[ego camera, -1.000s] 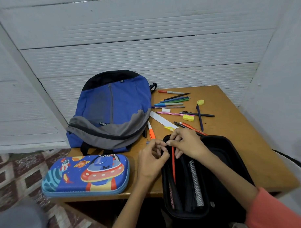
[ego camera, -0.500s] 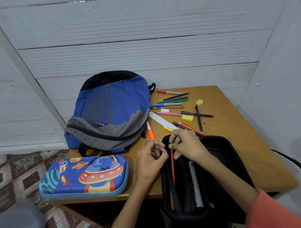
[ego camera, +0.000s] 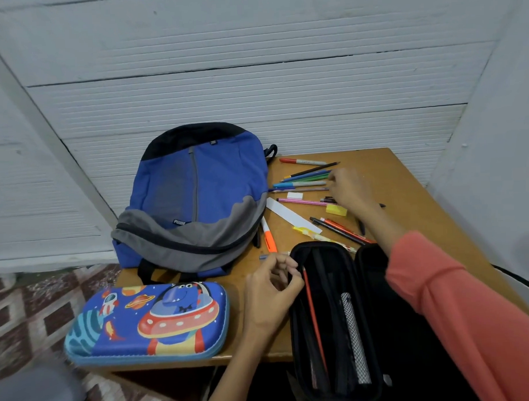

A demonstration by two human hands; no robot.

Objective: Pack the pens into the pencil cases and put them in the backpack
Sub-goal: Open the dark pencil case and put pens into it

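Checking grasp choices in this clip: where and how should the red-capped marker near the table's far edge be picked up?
Pinch the red-capped marker mid-barrel from above: it lies flat, crosswise, with bare table along both long sides there.

Right arm's in a long salmon-pink fabric sleeve (ego camera: 459, 313), plain, kinda loose with soft folds, ending short of the wrist. Left forearm (ego camera: 233, 372) is bare, and the left hand (ego camera: 272, 293) and right hand (ego camera: 349, 188) are bare too.
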